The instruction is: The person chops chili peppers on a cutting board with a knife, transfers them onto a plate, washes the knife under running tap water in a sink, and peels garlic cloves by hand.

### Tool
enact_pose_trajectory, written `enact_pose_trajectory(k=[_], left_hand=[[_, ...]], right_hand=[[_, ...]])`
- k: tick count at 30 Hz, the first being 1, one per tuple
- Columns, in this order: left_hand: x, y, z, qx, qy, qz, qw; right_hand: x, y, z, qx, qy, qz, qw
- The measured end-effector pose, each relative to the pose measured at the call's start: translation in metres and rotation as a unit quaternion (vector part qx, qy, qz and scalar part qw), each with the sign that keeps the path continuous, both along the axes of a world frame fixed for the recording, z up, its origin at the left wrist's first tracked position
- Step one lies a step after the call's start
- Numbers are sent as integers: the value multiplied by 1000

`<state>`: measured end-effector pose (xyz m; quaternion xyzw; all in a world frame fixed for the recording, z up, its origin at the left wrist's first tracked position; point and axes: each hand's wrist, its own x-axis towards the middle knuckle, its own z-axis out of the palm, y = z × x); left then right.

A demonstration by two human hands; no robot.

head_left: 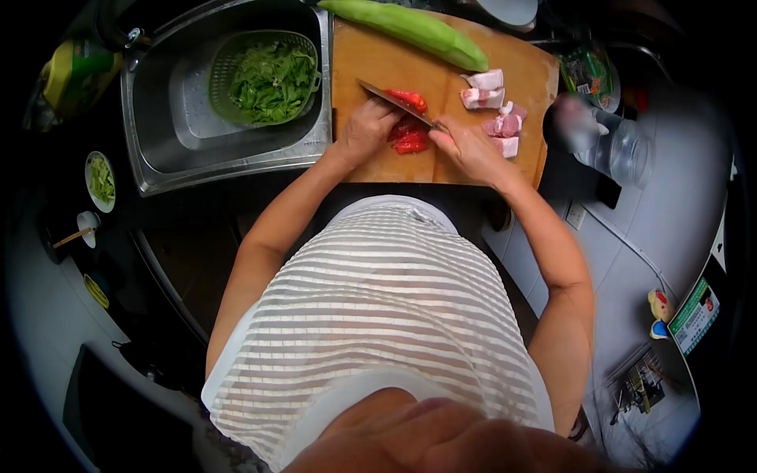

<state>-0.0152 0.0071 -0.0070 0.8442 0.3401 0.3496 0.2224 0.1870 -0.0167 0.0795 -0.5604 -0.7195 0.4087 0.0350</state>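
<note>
A kitchen knife (394,102) is in my right hand (471,150), its fingers wrapped round the handle. The blade points to the upper left and lies over red pepper (409,147) pieces on the wooden cutting board (355,63). My left hand (367,130) is curled beside the blade, its fingertips pressing on the pepper and partly hidden by the knife. One red piece lies beyond the blade, with more on the near side. Chunks of raw fatty pork (482,96) sit to the right, and a long pale-green gourd (414,33) lies across the board's far edge.
Left of the board is a steel sink (150,150) holding a green colander (223,67) of leafy greens (272,83). A small bowl (89,181) of chopped greens stands at the far left. A clear plastic container (627,154) stands right of the board.
</note>
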Motion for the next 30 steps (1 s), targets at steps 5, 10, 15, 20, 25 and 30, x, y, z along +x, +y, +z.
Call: enact_pose_trajectory(k=[5,10,15,20,25,30], left_hand=[[-6,-3,1,-5,34,2,999],[-7,-1,-5,25,13,-4,1000],[-3,0,-8,25,12,0,1000],[1,6,4,30,24,10,999],[9,18,11,52,19,5,998],[10,21,3,33,31,-28,999]], right_hand=[[8,-2,-4,-44,66,-53,995],[5,-6,32,-76,73,-103,989],[18,-8,37,-102,6,-73,992],[30,-3,37,-73,18,-123,990],[29,-5,32,-71,14,-122,990],[25,1,38,-89,-24,-63,994]])
